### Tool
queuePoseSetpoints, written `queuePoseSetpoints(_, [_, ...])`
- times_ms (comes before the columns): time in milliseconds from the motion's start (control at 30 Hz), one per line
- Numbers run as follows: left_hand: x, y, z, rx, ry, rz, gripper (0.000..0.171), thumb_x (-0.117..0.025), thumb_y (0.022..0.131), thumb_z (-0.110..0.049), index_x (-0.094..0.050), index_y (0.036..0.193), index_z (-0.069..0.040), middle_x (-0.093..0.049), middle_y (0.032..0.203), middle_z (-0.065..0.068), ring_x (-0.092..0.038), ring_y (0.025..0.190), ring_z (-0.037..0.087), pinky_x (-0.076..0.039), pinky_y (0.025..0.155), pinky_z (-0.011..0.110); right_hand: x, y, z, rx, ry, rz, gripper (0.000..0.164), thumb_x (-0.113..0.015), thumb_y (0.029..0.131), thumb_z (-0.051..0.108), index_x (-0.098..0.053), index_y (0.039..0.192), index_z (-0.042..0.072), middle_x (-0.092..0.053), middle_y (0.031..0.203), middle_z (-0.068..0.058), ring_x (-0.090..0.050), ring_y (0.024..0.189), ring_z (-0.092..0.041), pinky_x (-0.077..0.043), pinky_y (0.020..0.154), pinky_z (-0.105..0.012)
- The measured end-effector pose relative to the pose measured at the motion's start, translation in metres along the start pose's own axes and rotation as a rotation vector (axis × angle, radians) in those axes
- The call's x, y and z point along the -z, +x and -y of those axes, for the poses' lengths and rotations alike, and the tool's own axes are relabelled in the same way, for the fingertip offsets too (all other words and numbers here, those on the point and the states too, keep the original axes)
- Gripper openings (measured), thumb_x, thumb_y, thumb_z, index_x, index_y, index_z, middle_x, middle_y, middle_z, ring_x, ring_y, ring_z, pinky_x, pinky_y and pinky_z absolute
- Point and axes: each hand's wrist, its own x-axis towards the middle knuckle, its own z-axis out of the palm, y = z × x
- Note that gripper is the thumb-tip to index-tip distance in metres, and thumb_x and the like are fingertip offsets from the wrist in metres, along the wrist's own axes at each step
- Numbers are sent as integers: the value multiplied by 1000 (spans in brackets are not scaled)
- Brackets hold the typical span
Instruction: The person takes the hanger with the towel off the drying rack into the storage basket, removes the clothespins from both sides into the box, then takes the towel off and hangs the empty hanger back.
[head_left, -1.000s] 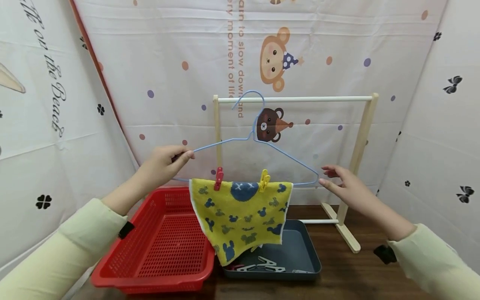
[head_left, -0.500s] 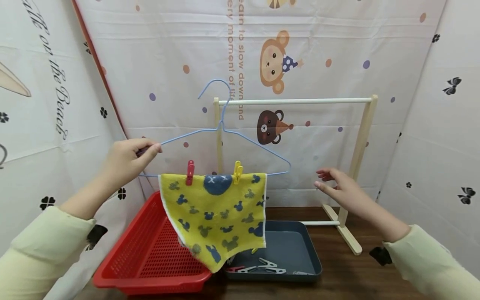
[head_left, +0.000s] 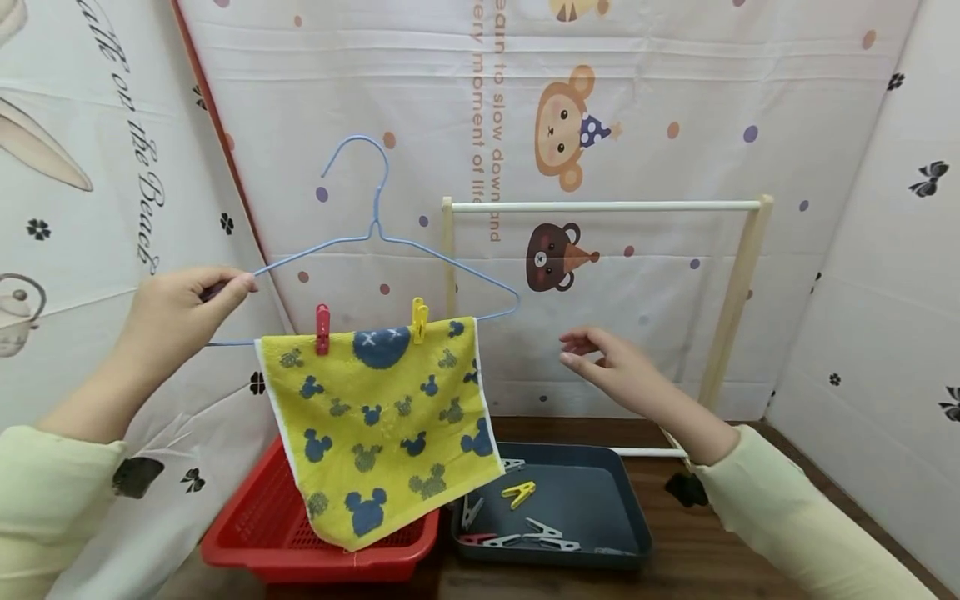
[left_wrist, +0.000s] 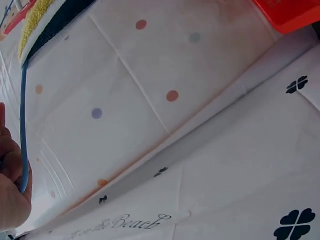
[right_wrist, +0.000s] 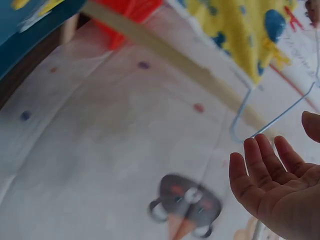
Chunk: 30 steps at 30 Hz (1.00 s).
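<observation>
A blue wire hanger (head_left: 376, 225) is held up at the left by my left hand (head_left: 180, 312), which grips its left shoulder. Over its lower bar hangs a yellow towel (head_left: 390, 429) with blue mouse-head shapes. A red clothespin (head_left: 322, 329) and a yellow clothespin (head_left: 419, 321) clip the towel's top edge. My right hand (head_left: 615, 367) hovers right of the hanger's right end, apart from it, with relaxed fingers and nothing in them. The right wrist view shows that hand (right_wrist: 280, 185) palm side, fingers spread. Only part of the left hand (left_wrist: 12, 185) shows in the left wrist view.
Below the towel stands a red basket (head_left: 247, 517), partly covered by it. Beside it, a dark grey tray (head_left: 630, 500) holds several loose clothespins. Behind rises a wooden rack (head_left: 735, 292) with a white top rod (head_left: 600, 206). Printed cloth surrounds the table.
The hanger with the towel has moved left and slightly up in my left hand. My right hand was at the hanger's right end; they separated, and it has since shifted left.
</observation>
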Motion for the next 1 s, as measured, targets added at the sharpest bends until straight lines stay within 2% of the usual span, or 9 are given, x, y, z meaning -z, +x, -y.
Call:
queuePoseSetpoints(233, [8, 6, 12, -29, 65, -50, 19, -67, 97, -13, -76, 96, 3, -49, 63, -26, -33, 57, -9, -27, 52, 14, -17, 39, 44, 91, 49, 23, 40, -59, 105, 27, -58, 137, 4, -69, 126, -14, -63, 119, -30, -53, 101, -51])
queuePoseSetpoints(367, [15, 10, 18, -21, 76, -57, 23, -65, 98, -15, -76, 98, 5, -66, 65, -5, -33, 59, -13, -27, 54, 12, -28, 57, 64, 153, 56, 39, 38, -60, 104, 25, -59, 136, 3, -70, 124, -12, -64, 117, -27, -54, 98, -47])
queuePoseSetpoints(467, [20, 11, 22, -3, 83, -52, 25, -64, 99, -17, -76, 99, 5, -63, 64, -25, -33, 59, -14, -28, 54, 12, -37, 68, 75, 181, 61, 55, 39, -60, 104, 25, -59, 136, 2, -69, 125, -13, -64, 117, -27, -55, 98, -44])
queuePoseSetpoints(533, [24, 10, 25, 17, 82, -47, 27, -63, 100, -19, -76, 100, 4, -47, 65, -46, -33, 59, -14, -28, 54, 13, -43, 76, 82, 190, 62, 64, 40, -60, 104, 25, -58, 137, 2, -69, 125, -13, -64, 117, -26, -55, 99, -43])
queuePoseSetpoints(600, [27, 9, 27, 35, 82, -45, 28, -62, 100, -21, -76, 100, 4, -37, 67, -55, -33, 59, -15, -28, 54, 12, -48, 82, 88, 197, 63, 61, 40, -60, 104, 25, -58, 138, 2, -68, 125, -12, -64, 116, -26, -55, 99, -41])
queuePoseSetpoints(667, [29, 8, 29, 61, 89, -39, 30, -61, 101, -22, -75, 101, 4, -57, 67, -40, -33, 60, -15, -29, 55, 12, -53, 88, 95, 203, 58, 59, 41, -60, 104, 25, -58, 138, 3, -68, 125, -12, -64, 116, -25, -55, 99, -40])
queuePoseSetpoints(733, [31, 7, 31, 81, 104, -33, 31, -61, 102, -23, -75, 102, 5, -73, 73, -13, -33, 60, -15, -29, 55, 12, -58, 94, 102, 205, 55, 59, 41, -60, 104, 25, -58, 139, 4, -68, 126, -11, -64, 116, -25, -54, 99, -40])
queuePoseSetpoints(833, [33, 6, 33, 105, 127, -19, 33, -59, 103, -25, -74, 104, 5, -72, 92, 30, -33, 62, -16, -29, 55, 11, -66, 102, 110, 194, 54, 71, 43, -59, 105, 26, -56, 143, 6, -66, 131, -11, -62, 120, -25, -54, 100, -40])
queuePoseSetpoints(1000, [35, -1, 35, 102, 144, 14, 32, -60, 103, -21, -74, 105, 8, -71, 99, 34, -30, 66, -24, -28, 57, 6, -83, 118, 122, 165, 93, 103, 49, -59, 105, 29, -50, 150, 12, -61, 142, -9, -59, 129, -24, -53, 106, -42])
